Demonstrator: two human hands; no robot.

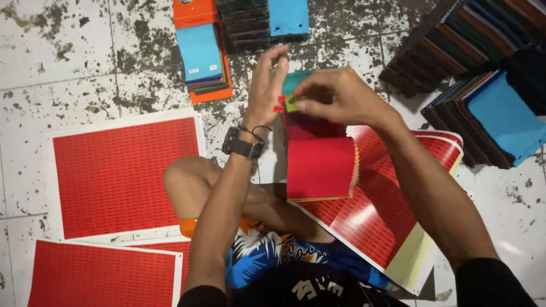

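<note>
Two red sticker sheets (122, 173) lie on the stained floor (68, 57) at left, with a stack of blue and orange fabric swatches (200, 54) beyond them. Centre: left hand (266, 85), a black watch (243, 146) at its wrist, fingers extended against the top edge of a raised red swatch bundle (319, 165); right hand (335, 99) pinching a small green tab on the same bundle. Right: curled red sticker sheet (387, 216) beneath the bundle, and dark swatch piles (483, 68) spread on the floor.
</note>
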